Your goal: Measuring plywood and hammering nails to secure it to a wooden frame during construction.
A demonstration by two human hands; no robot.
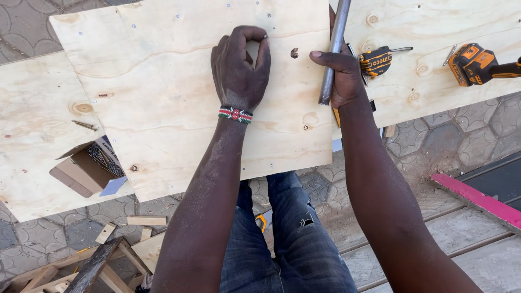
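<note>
My left hand [239, 68] rests on a plywood sheet [163, 108], thumb and forefinger pinched together on something tiny near the top, too small to make out. A beaded bracelet [235, 114] circles that wrist. My right hand [342, 73] grips a grey metal pipe [334, 46] that stands along the sheet's right edge, thumb laid across it.
An open cardboard box of screws [89, 165] sits at the left on a lower plywood sheet [32, 141]. A yellow-black tape measure [376, 61] and an orange power tool [475, 64] lie on the right board. Wood offcuts [144, 221] lie on the paved ground; a pink-edged board [477, 198] at right.
</note>
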